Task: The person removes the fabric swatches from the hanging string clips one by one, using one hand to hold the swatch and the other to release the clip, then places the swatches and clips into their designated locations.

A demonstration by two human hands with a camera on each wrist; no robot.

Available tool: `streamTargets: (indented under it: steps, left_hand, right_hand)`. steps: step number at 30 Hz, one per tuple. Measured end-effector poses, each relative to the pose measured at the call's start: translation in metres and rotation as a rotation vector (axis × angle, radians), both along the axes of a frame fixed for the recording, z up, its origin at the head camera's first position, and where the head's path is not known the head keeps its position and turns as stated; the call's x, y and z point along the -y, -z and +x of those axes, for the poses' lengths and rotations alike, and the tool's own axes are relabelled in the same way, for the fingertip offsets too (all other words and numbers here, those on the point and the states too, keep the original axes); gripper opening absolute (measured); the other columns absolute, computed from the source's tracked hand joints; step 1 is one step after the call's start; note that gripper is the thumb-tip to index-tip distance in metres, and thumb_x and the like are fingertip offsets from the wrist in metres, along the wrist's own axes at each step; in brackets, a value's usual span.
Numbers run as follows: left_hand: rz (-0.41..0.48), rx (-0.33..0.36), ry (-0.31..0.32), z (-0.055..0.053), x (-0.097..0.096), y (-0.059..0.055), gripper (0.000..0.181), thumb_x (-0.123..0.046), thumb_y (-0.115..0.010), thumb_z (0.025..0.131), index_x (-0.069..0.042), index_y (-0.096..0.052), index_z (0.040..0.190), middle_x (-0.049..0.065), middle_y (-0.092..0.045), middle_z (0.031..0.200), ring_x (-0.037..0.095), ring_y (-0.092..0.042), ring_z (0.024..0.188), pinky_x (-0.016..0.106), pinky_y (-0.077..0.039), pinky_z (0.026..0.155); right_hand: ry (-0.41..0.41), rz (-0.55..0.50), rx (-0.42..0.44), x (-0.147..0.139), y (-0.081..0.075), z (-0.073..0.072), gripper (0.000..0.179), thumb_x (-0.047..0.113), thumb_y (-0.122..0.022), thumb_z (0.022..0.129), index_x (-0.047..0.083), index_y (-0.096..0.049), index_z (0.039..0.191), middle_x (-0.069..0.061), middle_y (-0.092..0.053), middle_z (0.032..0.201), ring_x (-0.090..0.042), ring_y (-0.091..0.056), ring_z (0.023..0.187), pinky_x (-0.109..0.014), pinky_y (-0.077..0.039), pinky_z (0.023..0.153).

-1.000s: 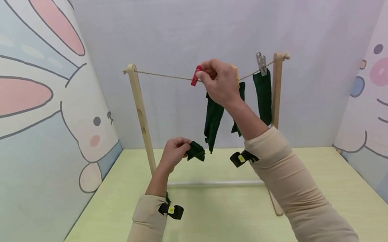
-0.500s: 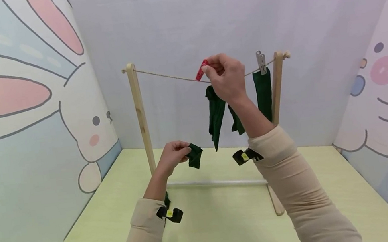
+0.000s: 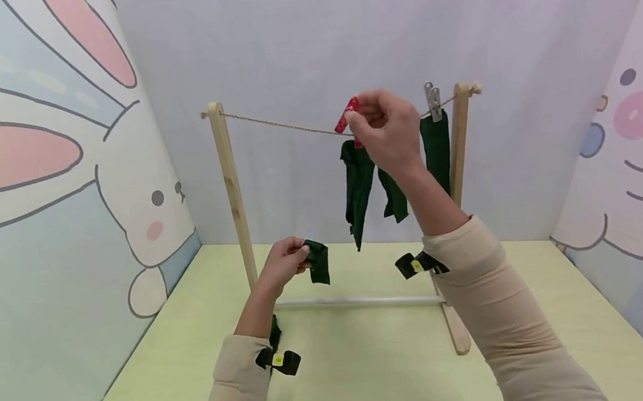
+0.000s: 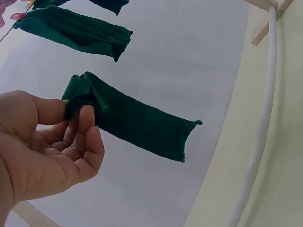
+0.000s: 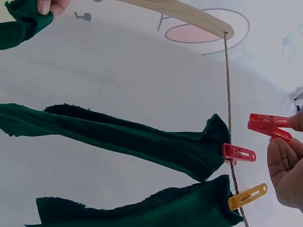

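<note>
Bunny wall (image 3: 25, 290), yellow table (image 3: 367, 375)

A wooden rack (image 3: 234, 201) stands on the table. Green cloths (image 3: 358, 186) hang from its rope (image 5: 228, 80). Lower down, the left hand (image 3: 284, 263) pinches a loose green cloth (image 4: 142, 118). Up by the rope, the right hand (image 3: 392, 128) pinches a red peg (image 5: 259, 124).

On the counter (image 3: 348, 371), a rope (image 3: 282, 125) joins two posts (image 3: 230, 185) above a bar (image 3: 352, 301); pegged cloths (image 3: 358, 186) hang along its right half, another cloth (image 3: 320, 264) lower left, between the left fingers (image 4: 88, 119).
</note>
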State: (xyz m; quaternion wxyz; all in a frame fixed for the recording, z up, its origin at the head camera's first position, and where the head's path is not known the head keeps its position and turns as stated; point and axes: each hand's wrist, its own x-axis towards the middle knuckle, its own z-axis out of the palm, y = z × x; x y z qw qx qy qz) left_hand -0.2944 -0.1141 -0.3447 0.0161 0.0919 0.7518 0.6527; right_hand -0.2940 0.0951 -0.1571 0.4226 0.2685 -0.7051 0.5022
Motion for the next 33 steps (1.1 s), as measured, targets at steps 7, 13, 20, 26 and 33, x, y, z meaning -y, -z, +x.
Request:
streamTargets:
  steps: [7,13,20,26,33]
  left_hand:
    - [0.037,0.027,-0.055,0.002,0.002,0.004,0.021,-0.007,-0.047,0.098,0.008,-0.056,0.11,0.014,-0.056,0.095,0.018,-0.052,0.073,0.031,-0.048,0.069]
    - [0.036,0.041,-0.092,0.005,0.005,0.007,0.024,-0.007,-0.048,0.097,0.007,-0.058,0.114,0.016,-0.057,0.099,0.018,-0.052,0.074,0.03,-0.047,0.069]
    - [0.063,0.082,-0.112,0.007,0.008,0.013,0.023,-0.011,-0.048,0.098,0.006,-0.058,0.11,0.012,-0.057,0.093,0.017,-0.052,0.073,0.029,-0.046,0.067]
    - [0.098,0.109,-0.126,0.011,0.007,0.02,0.022,-0.011,-0.048,0.097,0.005,-0.057,0.109,0.011,-0.058,0.092,0.017,-0.054,0.074,0.034,-0.047,0.07]
    - [0.128,0.1,-0.133,0.014,0.008,0.026,0.022,-0.009,-0.048,0.096,0.007,-0.056,0.109,0.011,-0.057,0.093,0.014,-0.054,0.069,0.029,-0.048,0.066]
  right_hand:
    - [-0.028,-0.007,-0.06,-0.007,0.009,0.005,0.022,0.01,-0.066,0.083,-0.007,-0.065,0.097,-0.012,-0.065,0.085,-0.011,-0.054,0.071,-0.02,-0.047,0.067]
    - [-0.027,-0.007,-0.073,-0.013,0.015,0.006,0.023,0.009,-0.067,0.083,-0.007,-0.065,0.098,-0.012,-0.065,0.087,-0.01,-0.055,0.071,-0.021,-0.047,0.067]
    - [-0.013,-0.024,-0.054,-0.022,0.022,0.008,0.021,0.009,-0.066,0.084,-0.007,-0.065,0.098,-0.012,-0.065,0.085,-0.01,-0.056,0.072,-0.021,-0.048,0.068]
    - [0.028,-0.039,0.044,-0.034,0.034,0.017,0.023,0.013,-0.067,0.085,-0.004,-0.065,0.1,-0.01,-0.066,0.088,-0.012,-0.057,0.075,-0.02,-0.048,0.069]
    - [0.015,-0.055,0.068,-0.048,0.052,0.026,0.022,0.011,-0.066,0.086,-0.006,-0.065,0.1,-0.013,-0.066,0.088,-0.012,-0.058,0.072,-0.02,-0.047,0.065]
